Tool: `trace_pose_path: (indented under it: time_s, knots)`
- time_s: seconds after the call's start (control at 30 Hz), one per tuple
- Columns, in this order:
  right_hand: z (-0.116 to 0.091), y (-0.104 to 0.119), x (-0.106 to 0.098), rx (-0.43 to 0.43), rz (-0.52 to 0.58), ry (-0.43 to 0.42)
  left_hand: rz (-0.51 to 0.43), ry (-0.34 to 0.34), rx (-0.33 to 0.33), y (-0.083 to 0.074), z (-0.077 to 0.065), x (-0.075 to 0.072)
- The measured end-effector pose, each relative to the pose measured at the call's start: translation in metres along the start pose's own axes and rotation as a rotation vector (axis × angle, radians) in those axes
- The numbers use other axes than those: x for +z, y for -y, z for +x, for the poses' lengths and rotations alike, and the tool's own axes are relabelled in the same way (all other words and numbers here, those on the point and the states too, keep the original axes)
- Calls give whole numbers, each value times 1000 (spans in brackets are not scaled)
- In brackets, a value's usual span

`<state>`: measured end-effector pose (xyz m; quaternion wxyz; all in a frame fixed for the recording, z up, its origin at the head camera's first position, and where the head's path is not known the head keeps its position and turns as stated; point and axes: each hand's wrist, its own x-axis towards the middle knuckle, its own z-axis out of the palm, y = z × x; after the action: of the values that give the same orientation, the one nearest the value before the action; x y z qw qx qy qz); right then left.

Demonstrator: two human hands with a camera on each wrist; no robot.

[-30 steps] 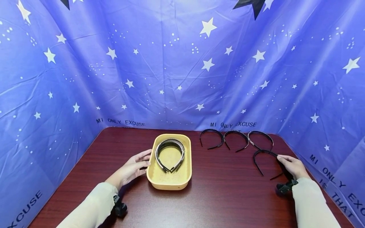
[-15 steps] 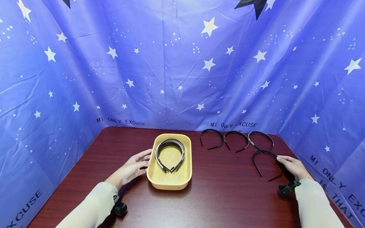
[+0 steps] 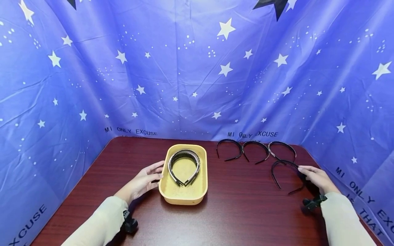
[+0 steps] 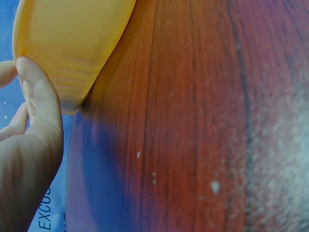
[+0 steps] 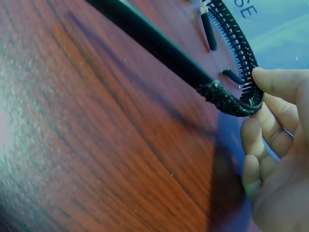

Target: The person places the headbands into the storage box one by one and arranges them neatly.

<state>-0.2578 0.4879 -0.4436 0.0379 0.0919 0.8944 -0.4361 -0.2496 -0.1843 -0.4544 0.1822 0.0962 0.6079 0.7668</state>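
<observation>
My right hand (image 3: 317,178) pinches a black headband (image 3: 278,165) by the side of its curve, over the right part of the table. In the right wrist view this toothed headband (image 5: 241,55) shows dark beading, and the thumb and fingertips meet at its bend. A yellow plastic bin (image 3: 201,191) stands left of centre, with a stack of headbands (image 3: 172,162), black and silvery, nested inside. Against the bin's left side rest the extended fingers of my left hand (image 3: 144,179). Its fingertips touch the wall near the rim (image 4: 17,34) in the left wrist view.
Three more headbands lie in a row at the back right: a black one (image 3: 241,153), a middle one (image 3: 267,155) and a patterned one (image 3: 270,150). A blue star-printed cloth (image 3: 197,68) encloses the dark red wooden table (image 3: 240,212) at the back and sides.
The right hand and the headband it pinches have shifted slightly, with the headband's open ends moving a little left. The left hand and the bin stay in place.
</observation>
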Motion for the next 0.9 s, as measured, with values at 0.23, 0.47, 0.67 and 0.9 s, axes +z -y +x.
trace_pose_path:
  time_s: [0.23, 0.47, 0.67, 0.9]
  knots:
    - [7, 13, 11, -79, 35, -10, 6, -11, 11, 1, 2, -1]
    - [10, 36, 24, -135, 102, 50, 3, -6, 15, 1, 1, -1]
    - [12, 57, 32, -181, 115, 110, 0, -5, 11, 1, 0, -1]
    - [15, 78, 42, -257, 123, 154, 6, 12, 15, 0, 0, -1]
